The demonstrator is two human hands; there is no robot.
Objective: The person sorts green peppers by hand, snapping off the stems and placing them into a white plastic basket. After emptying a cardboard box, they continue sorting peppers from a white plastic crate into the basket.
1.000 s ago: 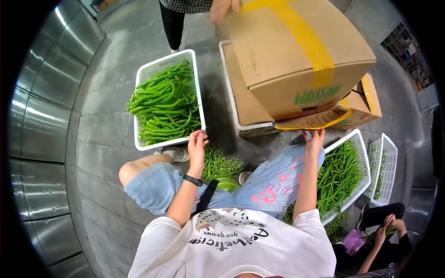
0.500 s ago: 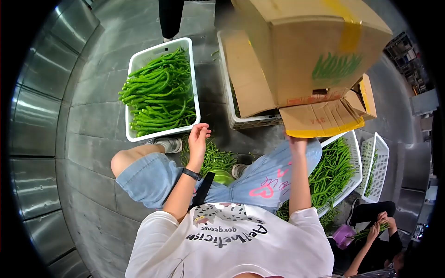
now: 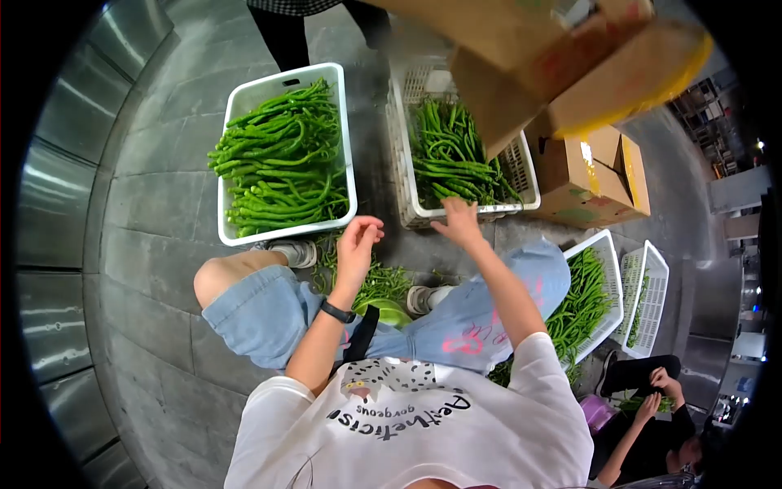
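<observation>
My right hand point(image 3: 461, 222) is at the near rim of the right-hand white crate point(image 3: 528, 175), its fingers apart and reaching towards the long green peppers point(image 3: 456, 151) inside. Nothing shows in its grasp. My left hand point(image 3: 357, 244) hovers by the near right corner of the left-hand white crate point(image 3: 352, 155), fingers loosely bent with nothing visible in them. That crate holds a heap of long green peppers point(image 3: 281, 163), mostly lying crosswise. Above the right-hand crate is a blurred cardboard box point(image 3: 521, 81), tilted, with its flaps hanging open; whoever holds it is hidden.
Green pieces point(image 3: 383, 281) lie between my feet, beside a round green object point(image 3: 389, 313). Another cardboard box point(image 3: 590, 179) stands beyond my right knee. White baskets point(image 3: 612, 301) of green produce stand to my right, near a seated co-worker point(image 3: 652, 416). Another person's legs point(image 3: 281, 33) are ahead.
The cardboard box has lifted up and right, uncovering the peppers in the right-hand crate. My right hand has left the box flap and moved left to the crate rim. My left hand stays nearly in place.
</observation>
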